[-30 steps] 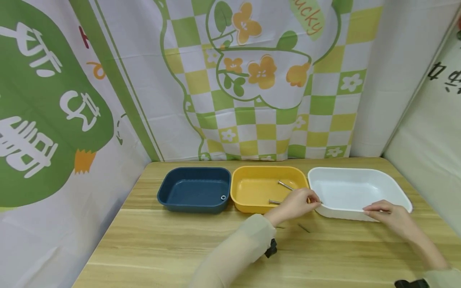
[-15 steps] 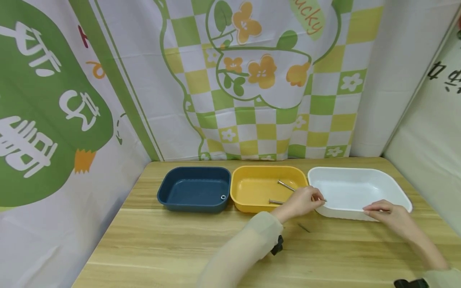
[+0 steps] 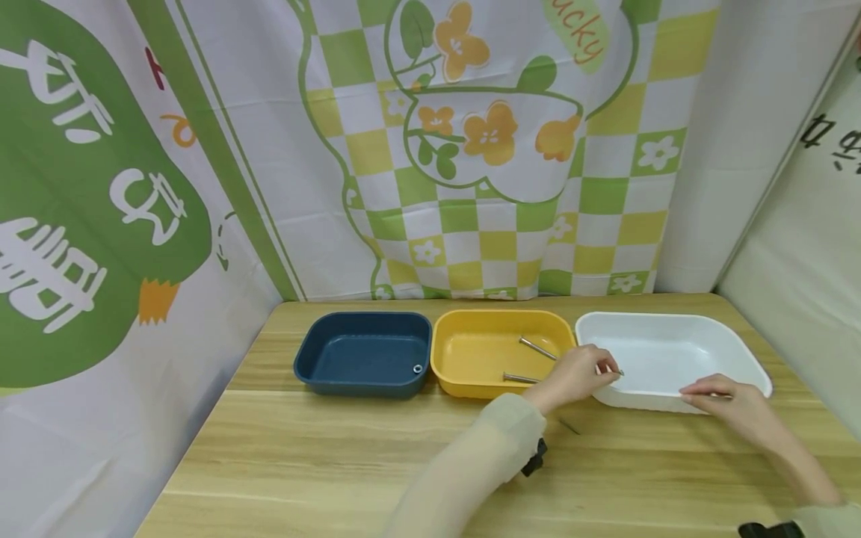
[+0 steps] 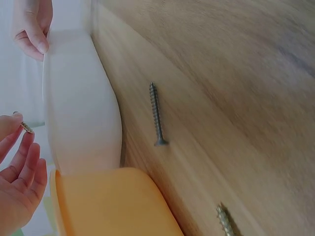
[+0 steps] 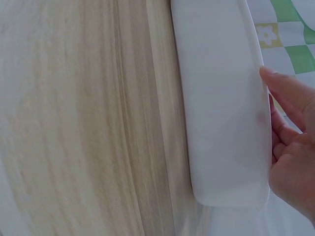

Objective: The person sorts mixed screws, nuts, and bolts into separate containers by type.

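Observation:
My left hand point(image 3: 580, 373) is over the left end of the white tray point(image 3: 649, 401). Between thumb and fingertips it pinches a small brass-coloured screw point(image 4: 27, 128), whose tip shows past the fingers in the head view. At the front rim of that tray, my right hand point(image 3: 736, 409) grips the edge, thumb on one side and fingers on the other, as the right wrist view shows. On the wood in front lies a dark screw point(image 4: 156, 115), and a brass-coloured screw point(image 4: 225, 220) is partly cut off at the lower edge of the left wrist view.
Left of the white tray stands a yellow tray point(image 3: 467, 353) with long metal bolts point(image 3: 520, 378) in it. Beyond that, a dark blue tray point(image 3: 363, 390) holds a nut point(image 3: 417, 369). All three trays line the back of the wooden table point(image 3: 303, 463), before a patterned curtain point(image 3: 498, 224).
My left hand has moved a little to the right, carrying the screw from the white tray's left rim to over its inside. The right hand keeps its grip on the rim.

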### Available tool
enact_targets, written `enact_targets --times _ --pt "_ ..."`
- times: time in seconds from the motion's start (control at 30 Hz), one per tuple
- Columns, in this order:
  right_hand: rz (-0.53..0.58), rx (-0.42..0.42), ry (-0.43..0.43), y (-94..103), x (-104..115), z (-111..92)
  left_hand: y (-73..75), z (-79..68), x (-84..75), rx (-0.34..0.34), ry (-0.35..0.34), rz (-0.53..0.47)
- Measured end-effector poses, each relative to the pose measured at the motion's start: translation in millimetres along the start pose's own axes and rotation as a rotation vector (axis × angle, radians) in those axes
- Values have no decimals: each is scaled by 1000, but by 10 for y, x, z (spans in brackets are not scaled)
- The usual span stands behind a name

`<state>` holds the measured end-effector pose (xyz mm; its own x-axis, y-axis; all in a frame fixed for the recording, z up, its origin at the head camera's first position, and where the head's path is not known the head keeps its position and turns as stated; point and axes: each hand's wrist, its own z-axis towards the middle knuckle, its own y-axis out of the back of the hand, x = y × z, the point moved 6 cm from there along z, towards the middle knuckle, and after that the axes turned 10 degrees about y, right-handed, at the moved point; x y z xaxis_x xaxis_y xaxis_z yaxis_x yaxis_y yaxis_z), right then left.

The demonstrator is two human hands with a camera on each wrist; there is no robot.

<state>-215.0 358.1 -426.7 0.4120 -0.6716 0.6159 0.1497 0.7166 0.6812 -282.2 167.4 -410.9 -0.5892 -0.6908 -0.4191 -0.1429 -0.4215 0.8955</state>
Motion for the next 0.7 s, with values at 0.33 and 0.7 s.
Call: enact_targets --times 0.33,0.7 --pt "1 50 -36 -16 -16 1 -61 22 -17 -22 5 17" --pt "3 53 -32 -4 11 6 -71 35 -26 -56 2 52"
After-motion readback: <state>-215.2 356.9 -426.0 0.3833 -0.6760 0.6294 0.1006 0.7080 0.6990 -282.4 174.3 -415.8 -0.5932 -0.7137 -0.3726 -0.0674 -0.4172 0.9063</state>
